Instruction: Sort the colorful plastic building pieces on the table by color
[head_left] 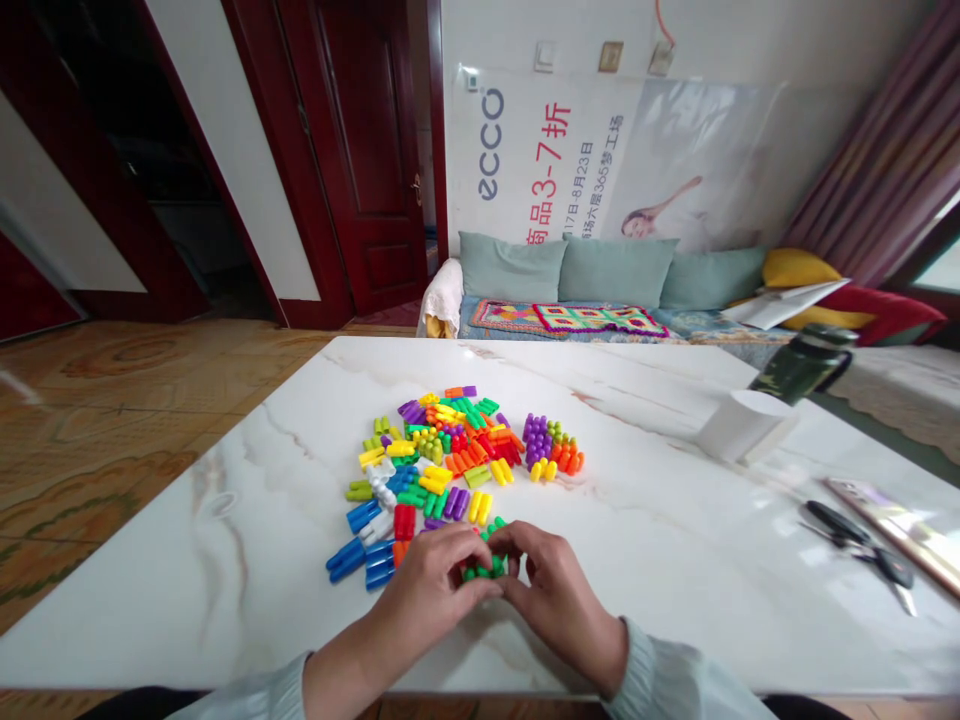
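Observation:
Near the front of the table, my left hand [436, 577] and my right hand [546, 580] meet, fingers closed around green plastic building blocks [484, 570] shaped like joined bullets. Fingertips partly hide these blocks, so how they fit together does not show. Just beyond my hands spreads a loose pile of such blocks, among them blue ones [346, 560], a red one [404, 522], purple ones [456, 503] and yellow ones [480, 508]. To the right of the pile, purple blocks [537, 440] stand upright beside orange ones [570, 458].
On the white marble-patterned table [285, 440], scissors [862, 550] and a phone [900, 525] lie at the right. Behind them are a white paper container [746, 428] and a camouflage flask [802, 365]. A sofa with cushions [619, 270] stands beyond the table.

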